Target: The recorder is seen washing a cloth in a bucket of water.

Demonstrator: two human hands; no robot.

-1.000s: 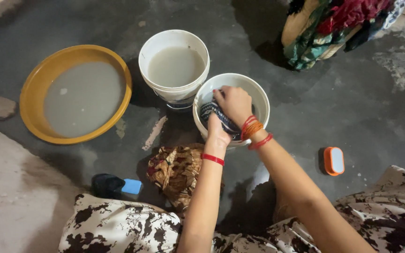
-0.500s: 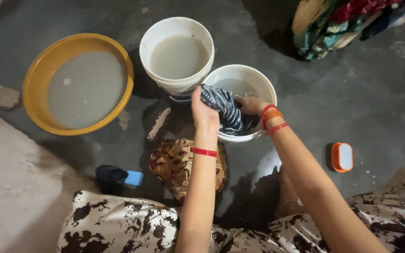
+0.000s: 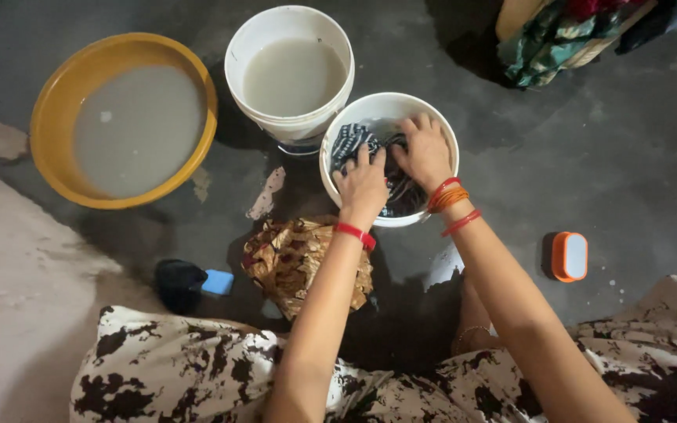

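Striped dark cloth (image 3: 354,141) soaking in small white bucket (image 3: 389,160) mid-floor; left hand (image 3: 363,186) and right hand (image 3: 425,149) both pressed onto it, gripping. Rinsing stage judged underway; wringing needs firmer two-handed hold.

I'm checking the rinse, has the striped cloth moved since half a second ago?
Yes. The striped cloth was lifted above the rim of the small white bucket; now it sits down inside, pressed by the left hand and right hand.
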